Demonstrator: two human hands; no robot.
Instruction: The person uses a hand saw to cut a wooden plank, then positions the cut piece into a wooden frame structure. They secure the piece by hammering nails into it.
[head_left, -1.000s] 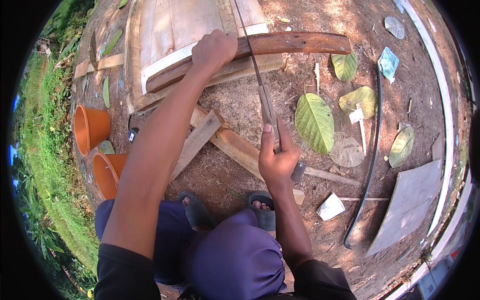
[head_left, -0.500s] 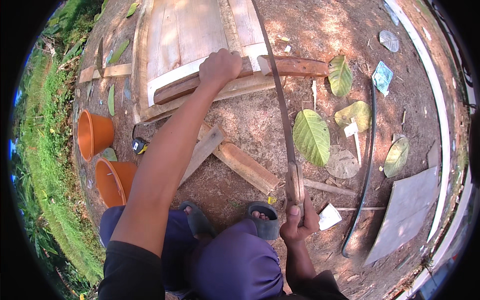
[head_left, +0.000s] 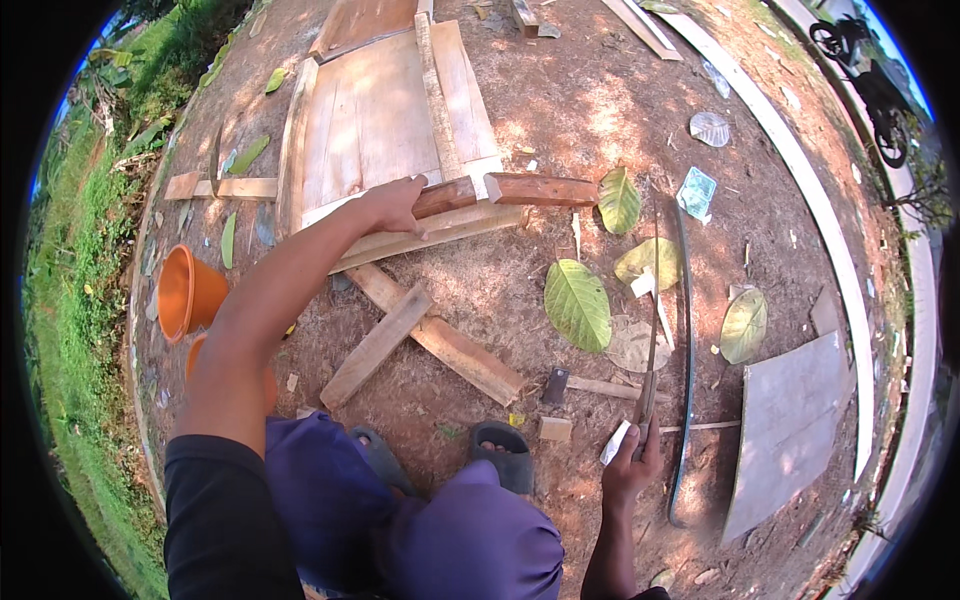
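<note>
My left hand [head_left: 392, 205] lies across a reddish-brown wooden bar [head_left: 450, 197], its fingers on one edge and its thumb on the other. Part of the bar is hidden under this hand and forearm. In line with it, at its right end, is a second reddish-brown piece [head_left: 545, 189], its pale end face showing. Both rest on a pale wooden panel frame [head_left: 375, 110] on the ground. Out to the right, my right hand [head_left: 633, 465] is closed round the handle of a handsaw [head_left: 650, 375]. The saw's narrow blade points away from me, apart from the wood.
Two crossed wood pieces [head_left: 465, 355] lie before my feet, near a hammer [head_left: 556, 386] and a small wood block [head_left: 555, 429]. At left stands an orange bucket [head_left: 190, 292], another partly behind my arm. A dark curved strip [head_left: 687, 350] and a grey board [head_left: 785, 430] lie right.
My right hand has moved the saw away from the bar, out to the right. My left hand has shifted its hold and its fingers have spread. The view has turned, uncovering the hammer and block.
</note>
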